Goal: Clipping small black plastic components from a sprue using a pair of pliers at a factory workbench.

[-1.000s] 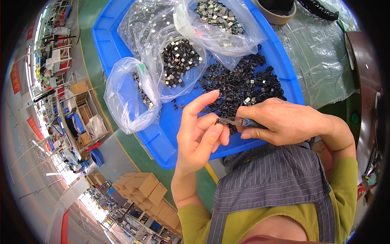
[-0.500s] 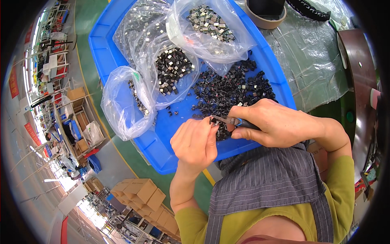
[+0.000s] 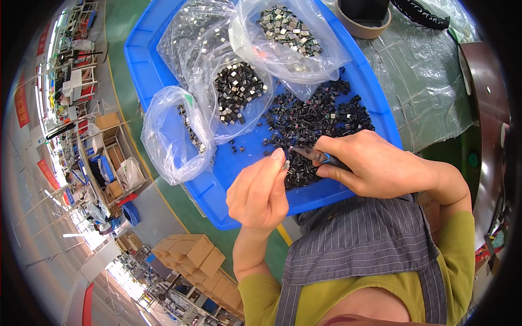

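Note:
Over the near side of a blue plastic tray (image 3: pixel 228 163), my left hand (image 3: pixel 258 193) pinches a small metallic part (image 3: pixel 285 164) between thumb and fingertips. My right hand (image 3: pixel 372 163) is wrapped round a pair of pliers (image 3: pixel 315 156) with dark handles and a bit of blue. The pliers' tip points at the small part but stands a little apart from it. Beneath and beyond my hands lies a spread heap of small black parts (image 3: pixel 310 117), some of it hidden by my fingers.
Clear plastic bags in the tray hold small parts: silvery ones (image 3: pixel 288 31), black and silver ones (image 3: pixel 236 89), and a few in the left bag (image 3: pixel 173 155). A tape roll (image 3: pixel 363 24) stands on the plastic-covered table (image 3: pixel 413 92). Cardboard boxes (image 3: pixel 198 255) are stacked at lower left.
The pliers have drawn back from the left fingertips. A dark piece at the pliers' tip no longer shows there, and a metallic part now shows in my left hand, whose fingers have turned upward.

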Motion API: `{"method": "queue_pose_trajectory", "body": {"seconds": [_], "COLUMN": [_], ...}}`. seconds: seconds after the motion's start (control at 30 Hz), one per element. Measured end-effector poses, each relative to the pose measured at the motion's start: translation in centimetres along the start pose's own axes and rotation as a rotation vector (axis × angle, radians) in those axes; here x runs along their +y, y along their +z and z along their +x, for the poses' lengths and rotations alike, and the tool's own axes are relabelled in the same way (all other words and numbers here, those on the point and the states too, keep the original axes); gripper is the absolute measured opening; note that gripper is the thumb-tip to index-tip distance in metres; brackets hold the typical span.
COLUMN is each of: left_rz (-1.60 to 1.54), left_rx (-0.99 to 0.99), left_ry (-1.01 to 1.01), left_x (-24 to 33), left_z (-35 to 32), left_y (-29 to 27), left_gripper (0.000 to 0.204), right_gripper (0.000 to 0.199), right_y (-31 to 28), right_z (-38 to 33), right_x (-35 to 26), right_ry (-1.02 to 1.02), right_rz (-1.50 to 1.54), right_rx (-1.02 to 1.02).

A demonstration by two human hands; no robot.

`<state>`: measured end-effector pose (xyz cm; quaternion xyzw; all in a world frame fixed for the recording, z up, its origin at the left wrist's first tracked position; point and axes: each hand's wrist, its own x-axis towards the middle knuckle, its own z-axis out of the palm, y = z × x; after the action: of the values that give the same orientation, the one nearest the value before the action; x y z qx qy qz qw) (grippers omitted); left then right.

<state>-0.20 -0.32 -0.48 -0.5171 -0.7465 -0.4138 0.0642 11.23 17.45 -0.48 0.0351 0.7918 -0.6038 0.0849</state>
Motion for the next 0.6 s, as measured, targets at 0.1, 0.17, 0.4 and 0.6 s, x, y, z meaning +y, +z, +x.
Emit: {"method": "queue_pose_trajectory", "body": {"seconds": [0.1,0.17,0.4,0.6], "left_rz": [-0.163,-0.268,-0.113,-0.092], "left_rx": [0.031,0.056,0.019,0.018], "left_ry": [-0.079,-0.072,0.061,0.095], "left_x": [0.0,-0.5,-0.5,-0.7], "left_z": [-0.6,-1.0,-0.8,-0.7], "left_y": [0.0,0.1,0.1,0.3], "left_gripper": [0.02,0.026,0.03,0.033], "right_gripper": [0.023,0.023,0.021,0.021], "right_y": [0.2,0.6,-0.1,0.3], "right_z": [-0.1,-0.1,0.0,-0.3], "right_x": [0.2,0.6,-0.2,0.1], "right_ry": [-0.01,-0.164,0.014,-0.109], "right_rz": [-0.069,-0.077,-0.074,-0.057], "right_rx": [-0.013,0.027,-0.113,0.092]}}
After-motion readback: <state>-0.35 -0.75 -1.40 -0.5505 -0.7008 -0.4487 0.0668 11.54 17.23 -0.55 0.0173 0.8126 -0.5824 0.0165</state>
